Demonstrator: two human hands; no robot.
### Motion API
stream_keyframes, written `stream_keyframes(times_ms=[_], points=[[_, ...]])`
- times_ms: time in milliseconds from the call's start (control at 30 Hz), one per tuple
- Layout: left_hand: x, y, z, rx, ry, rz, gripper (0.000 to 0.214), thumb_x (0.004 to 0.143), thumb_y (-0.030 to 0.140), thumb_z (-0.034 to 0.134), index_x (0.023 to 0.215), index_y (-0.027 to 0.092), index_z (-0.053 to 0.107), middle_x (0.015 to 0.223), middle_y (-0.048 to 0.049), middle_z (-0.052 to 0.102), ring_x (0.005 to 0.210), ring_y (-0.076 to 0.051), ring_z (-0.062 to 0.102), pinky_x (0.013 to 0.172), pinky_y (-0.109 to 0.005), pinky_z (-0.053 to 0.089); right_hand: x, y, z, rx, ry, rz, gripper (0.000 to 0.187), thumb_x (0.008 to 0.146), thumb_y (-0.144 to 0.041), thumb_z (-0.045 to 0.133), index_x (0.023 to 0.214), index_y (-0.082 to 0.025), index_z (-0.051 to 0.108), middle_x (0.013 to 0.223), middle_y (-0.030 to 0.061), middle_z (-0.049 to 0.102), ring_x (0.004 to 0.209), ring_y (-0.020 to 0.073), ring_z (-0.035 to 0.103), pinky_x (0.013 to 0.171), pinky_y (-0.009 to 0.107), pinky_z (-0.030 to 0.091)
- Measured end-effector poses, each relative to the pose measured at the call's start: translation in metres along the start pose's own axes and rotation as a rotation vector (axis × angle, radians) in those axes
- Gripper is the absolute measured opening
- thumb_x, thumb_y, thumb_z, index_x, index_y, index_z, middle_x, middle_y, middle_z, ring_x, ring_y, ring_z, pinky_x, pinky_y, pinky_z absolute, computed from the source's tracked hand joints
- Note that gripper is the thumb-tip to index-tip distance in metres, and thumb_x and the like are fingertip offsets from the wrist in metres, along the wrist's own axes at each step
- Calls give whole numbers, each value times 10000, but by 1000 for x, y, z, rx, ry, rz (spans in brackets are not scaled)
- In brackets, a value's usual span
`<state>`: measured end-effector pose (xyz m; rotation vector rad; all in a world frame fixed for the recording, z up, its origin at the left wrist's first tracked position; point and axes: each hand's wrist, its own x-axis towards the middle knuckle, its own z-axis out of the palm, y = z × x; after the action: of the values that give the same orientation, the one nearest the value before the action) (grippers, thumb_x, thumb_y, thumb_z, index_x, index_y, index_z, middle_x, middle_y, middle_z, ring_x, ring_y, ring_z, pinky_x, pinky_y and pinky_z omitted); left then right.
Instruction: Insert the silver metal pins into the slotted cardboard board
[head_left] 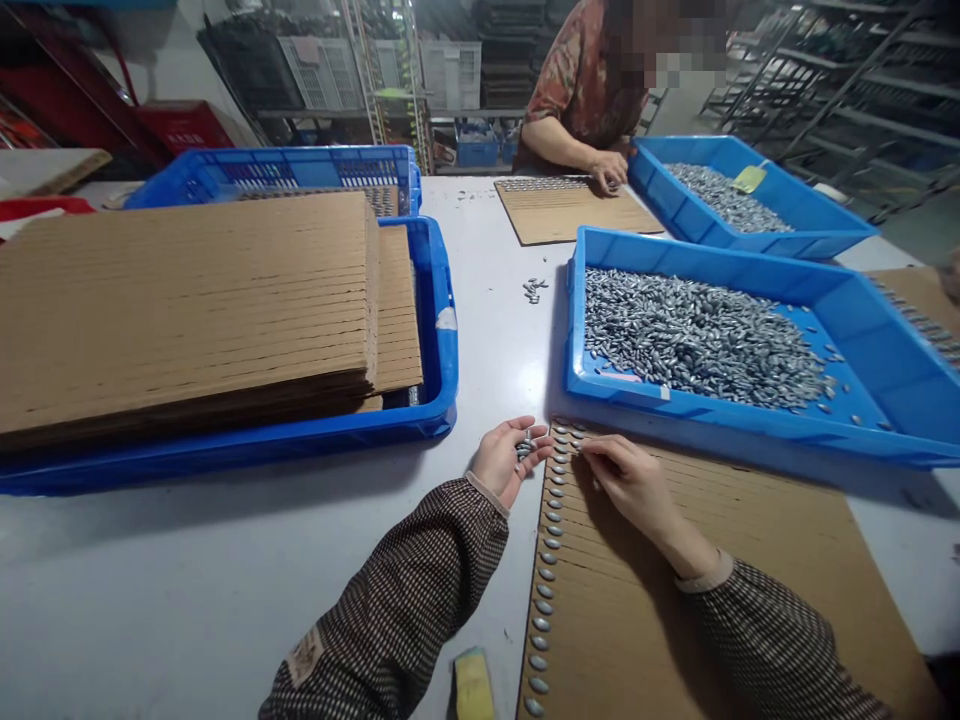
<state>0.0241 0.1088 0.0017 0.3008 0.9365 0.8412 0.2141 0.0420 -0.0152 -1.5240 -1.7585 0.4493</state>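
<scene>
My left hand [513, 460], palm up and half cupped, holds several small grey spindle-shaped metal pieces [524, 447] beside the left edge of a slitted cardboard sheet [720, 600]. Along that edge runs a column of the same pieces [547, 574], each lying in a slit. My right hand [628, 483] is over the sheet's upper left, thumb and forefinger pinched at a piece [577, 447] in a second, short column. Its other fingers curl under, and what they may hold is hidden. Behind the sheet stands a blue tray [757, 425] with a heap of loose pieces.
On the left, a stack of cardboard sheets [187, 290] rests on a blue crate [442, 350]. A few loose pieces [534, 290] lie mid-table. Across the table a person [574, 110] works at another sheet [570, 215] near a second blue tray [810, 243]. A yellow object [472, 685] is at the front.
</scene>
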Motion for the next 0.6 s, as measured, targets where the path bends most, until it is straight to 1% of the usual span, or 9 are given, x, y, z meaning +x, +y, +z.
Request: stream_keyframes(times_ms=[67,167,400,500,600], points=[[-1,0,1,-5,4,-11,167,823,23,519,963,102,565,870,-119,696,728,-152,701,727,-278,579,-2,3,6,-42,-4,-47,168,931,-269,524,921,-238,689,930,69,704,856,211,661,777,366,543],[-4,-2,2,-9,8,-21,158,814,22,560,948,104,569,880,-137,708,742,-164,707,732,-285,584,-6,7,11,-110,-4,-99,180,930,-237,513,931,-240,693,970,77,696,906,221,654,792,373,542],[-4,-3,1,-23,-11,-18,90,799,23,622,861,88,625,903,-150,710,777,-163,706,783,-285,585,-8,8,7,-229,-34,-160,208,925,-222,498,972,-247,699,977,82,674,886,222,629,778,374,539],[-4,-3,1,-29,-21,-32,120,802,19,600,897,80,642,905,-148,709,775,-163,706,790,-294,588,-7,6,7,-251,-35,-167,216,934,-225,495,1033,-247,687,975,85,666,890,223,618,779,376,534],[-4,-3,2,-34,-24,-48,178,816,10,532,945,81,632,916,-150,709,770,-167,708,790,-312,593,-7,7,10,-261,-41,-167,215,943,-224,494,1034,-244,687,957,87,659,879,225,605,762,376,526]])
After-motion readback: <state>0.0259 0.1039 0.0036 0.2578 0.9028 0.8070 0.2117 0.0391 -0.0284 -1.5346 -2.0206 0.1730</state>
